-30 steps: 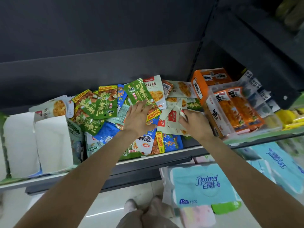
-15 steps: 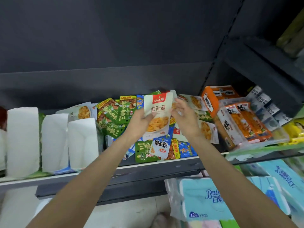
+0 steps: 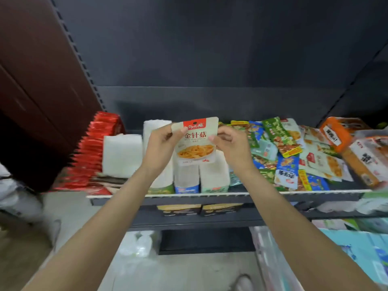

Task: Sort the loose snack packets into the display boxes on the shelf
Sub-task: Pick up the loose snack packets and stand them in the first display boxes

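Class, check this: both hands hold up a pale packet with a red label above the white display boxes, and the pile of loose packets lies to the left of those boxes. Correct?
Not quite. In the head view both hands, left hand and right hand, hold the pale packet above the white display boxes, but the loose pile lies to their right.

Pale packet (image 3: 195, 141) with red label, white boxes (image 3: 122, 155), red packet stack (image 3: 94, 148), orange box (image 3: 336, 133)

Both bare forearms are reaching forward and up; the left hand (image 3: 160, 146) and right hand (image 3: 234, 146) are each pinching one packet (image 3: 195, 141) by its side edges.
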The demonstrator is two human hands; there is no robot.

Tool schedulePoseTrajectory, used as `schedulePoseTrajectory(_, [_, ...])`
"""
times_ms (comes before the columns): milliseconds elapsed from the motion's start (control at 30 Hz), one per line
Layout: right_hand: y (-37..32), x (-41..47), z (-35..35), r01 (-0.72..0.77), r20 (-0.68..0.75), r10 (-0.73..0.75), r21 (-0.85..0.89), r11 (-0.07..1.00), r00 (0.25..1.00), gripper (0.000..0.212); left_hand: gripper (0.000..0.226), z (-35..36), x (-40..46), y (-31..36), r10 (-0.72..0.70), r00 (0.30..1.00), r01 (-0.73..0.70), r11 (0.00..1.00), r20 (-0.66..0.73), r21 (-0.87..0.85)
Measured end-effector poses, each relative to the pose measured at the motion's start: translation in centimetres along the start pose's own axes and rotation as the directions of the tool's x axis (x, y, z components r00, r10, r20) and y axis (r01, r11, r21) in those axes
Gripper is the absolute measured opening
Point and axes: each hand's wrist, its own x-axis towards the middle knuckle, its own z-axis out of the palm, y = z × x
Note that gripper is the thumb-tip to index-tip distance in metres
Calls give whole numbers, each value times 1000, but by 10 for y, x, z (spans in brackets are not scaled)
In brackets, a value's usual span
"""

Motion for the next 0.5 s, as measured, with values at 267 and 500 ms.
schedulePoseTrajectory(267, [-39,-26,125,-36,-5,36,-36,999,999,12,4,-124,-28,-4,156,977,-118,963,-144,243])
schedulePoseTrajectory(500, [-42,-36,191,-92,13,93,-64,994,996,17,8,-185,-36,-16,57,989,-10,945,-134,327])
